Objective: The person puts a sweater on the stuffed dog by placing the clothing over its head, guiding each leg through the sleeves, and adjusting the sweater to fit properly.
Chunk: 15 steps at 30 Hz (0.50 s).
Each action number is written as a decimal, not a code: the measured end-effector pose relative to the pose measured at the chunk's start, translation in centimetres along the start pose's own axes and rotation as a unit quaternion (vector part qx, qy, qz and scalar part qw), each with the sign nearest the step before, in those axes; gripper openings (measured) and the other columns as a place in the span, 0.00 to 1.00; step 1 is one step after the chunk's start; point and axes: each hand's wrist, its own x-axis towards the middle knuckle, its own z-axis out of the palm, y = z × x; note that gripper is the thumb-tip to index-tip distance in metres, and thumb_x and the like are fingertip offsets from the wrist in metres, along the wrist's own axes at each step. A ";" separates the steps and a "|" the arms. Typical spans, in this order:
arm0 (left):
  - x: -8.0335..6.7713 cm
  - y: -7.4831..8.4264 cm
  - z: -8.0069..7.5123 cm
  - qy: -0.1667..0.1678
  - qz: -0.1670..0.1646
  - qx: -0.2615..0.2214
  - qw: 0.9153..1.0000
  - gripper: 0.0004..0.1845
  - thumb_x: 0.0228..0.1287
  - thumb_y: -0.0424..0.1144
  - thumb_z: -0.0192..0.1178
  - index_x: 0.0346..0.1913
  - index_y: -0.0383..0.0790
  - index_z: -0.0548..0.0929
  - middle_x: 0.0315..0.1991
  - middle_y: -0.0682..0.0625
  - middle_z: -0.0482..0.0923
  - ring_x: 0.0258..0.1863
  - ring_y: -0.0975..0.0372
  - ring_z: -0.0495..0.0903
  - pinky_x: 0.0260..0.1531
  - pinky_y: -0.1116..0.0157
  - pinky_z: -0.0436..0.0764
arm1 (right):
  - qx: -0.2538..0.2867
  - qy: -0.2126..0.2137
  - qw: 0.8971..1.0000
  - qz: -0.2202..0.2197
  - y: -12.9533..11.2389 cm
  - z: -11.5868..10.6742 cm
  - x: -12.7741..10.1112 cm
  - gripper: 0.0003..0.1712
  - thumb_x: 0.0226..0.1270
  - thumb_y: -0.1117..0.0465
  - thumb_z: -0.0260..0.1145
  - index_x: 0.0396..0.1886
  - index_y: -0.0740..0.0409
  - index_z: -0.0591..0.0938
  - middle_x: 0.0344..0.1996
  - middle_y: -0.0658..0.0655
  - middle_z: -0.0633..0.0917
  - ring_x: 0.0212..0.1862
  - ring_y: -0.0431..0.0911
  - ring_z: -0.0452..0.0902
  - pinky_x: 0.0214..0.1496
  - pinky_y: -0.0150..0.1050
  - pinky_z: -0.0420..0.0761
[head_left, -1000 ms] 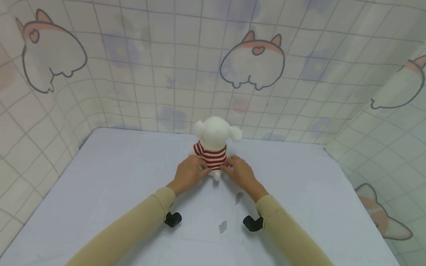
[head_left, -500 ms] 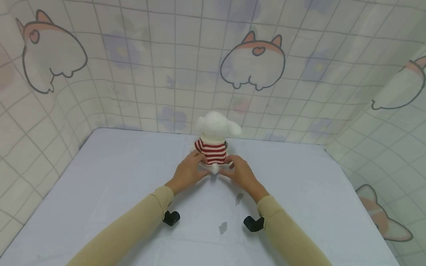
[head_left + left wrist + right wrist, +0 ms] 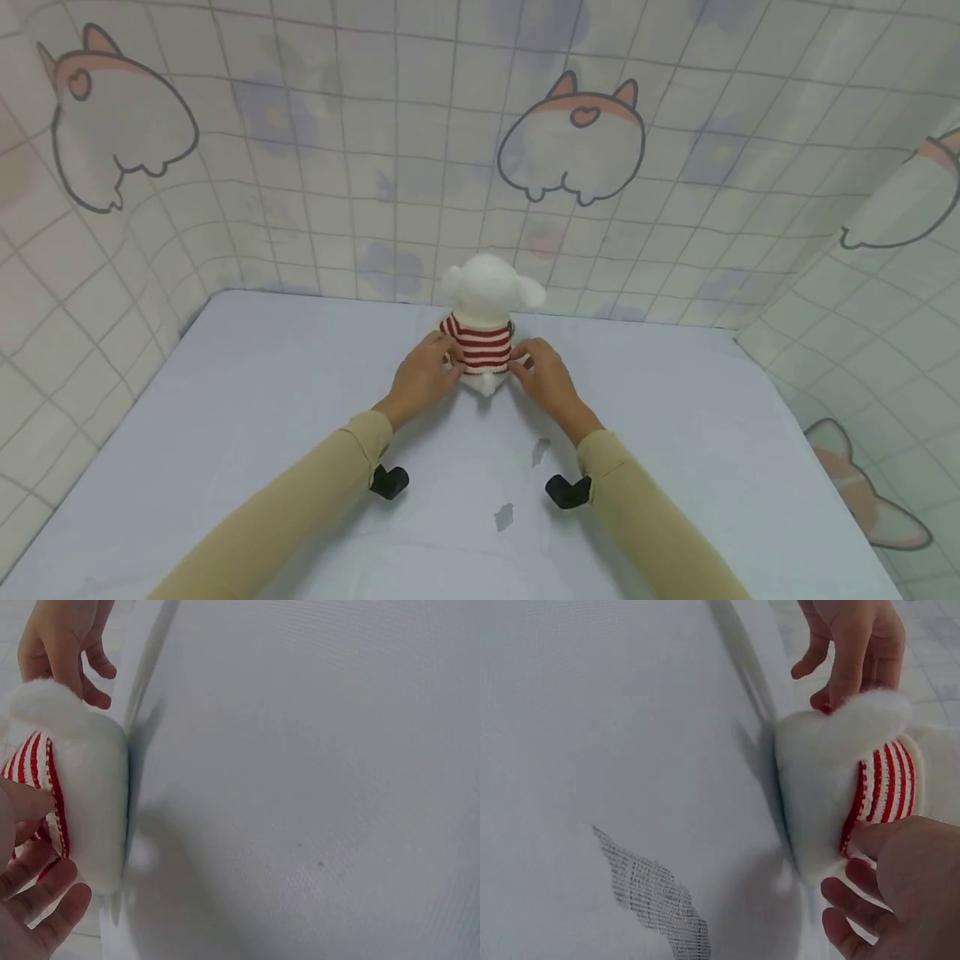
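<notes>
A white plush toy (image 3: 486, 283) sits on the table with its back to me, its round head and floppy ears up and its short tail at the bottom. It wears a red-and-white striped knit sweater (image 3: 483, 346). My left hand (image 3: 426, 371) pinches the sweater's hem at the left side between thumb and index finger. At the right side my right hand (image 3: 546, 375) pinches the same hem. Both wrist views show the thumbs on the red hem edge (image 3: 56, 799), the other fingers loosely bent. The toy's front is hidden.
The table has a white cover (image 3: 637, 400) with grey worn patches (image 3: 504, 517) in front of the toy. Tiled-print curtains (image 3: 405, 150) with cartoon corgis stand close behind the toy and along both sides. Black curved pieces (image 3: 390, 482) stick out by each sleeve.
The toy first shifted slightly back and up, then settled slightly lower. Both thumbs have moved from beside the tail up and outward to the sweater's hem.
</notes>
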 end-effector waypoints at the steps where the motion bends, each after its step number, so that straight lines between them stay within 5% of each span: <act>1: 0.0 -0.2 0.0 0.002 -0.009 -0.003 1.000 0.05 0.62 0.38 0.65 0.37 0.43 0.79 0.41 0.49 0.76 0.39 0.58 0.79 0.37 0.62 0.79 | 0.010 0.005 1.000 0.007 0.0 0.1 0.0 0.08 0.69 0.59 0.63 0.43 0.58 0.78 0.45 0.57 0.80 0.46 0.50 0.79 0.45 0.43 0.80; 7: 0.4 -1.0 -0.6 0.033 -0.037 -0.039 0.998 0.11 0.62 0.41 0.65 0.42 0.39 0.79 0.44 0.45 0.77 0.42 0.55 0.78 0.41 0.60 0.79 | 0.086 0.029 0.995 0.044 -0.7 0.4 0.2 0.21 0.70 0.53 0.62 0.56 0.60 0.74 0.52 0.59 0.78 0.53 0.52 0.77 0.52 0.45 0.79; 11: 0.8 -1.1 -1.2 0.051 -0.062 -0.056 0.995 0.19 0.62 0.40 0.64 0.53 0.36 0.76 0.55 0.41 0.72 0.54 0.50 0.75 0.54 0.54 0.77 | 0.118 0.025 0.990 0.074 -1.9 0.5 0.3 0.29 0.69 0.47 0.61 0.62 0.60 0.70 0.58 0.60 0.75 0.57 0.52 0.74 0.58 0.47 0.76; 15: 1.3 -1.4 -1.0 0.022 -0.088 -0.066 0.994 0.29 0.64 0.40 0.62 0.65 0.35 0.68 0.66 0.38 0.65 0.68 0.48 0.65 0.68 0.51 0.66 | 0.134 0.026 0.985 0.109 -3.0 0.7 0.3 0.33 0.67 0.45 0.63 0.63 0.60 0.69 0.59 0.59 0.75 0.59 0.52 0.72 0.60 0.49 0.74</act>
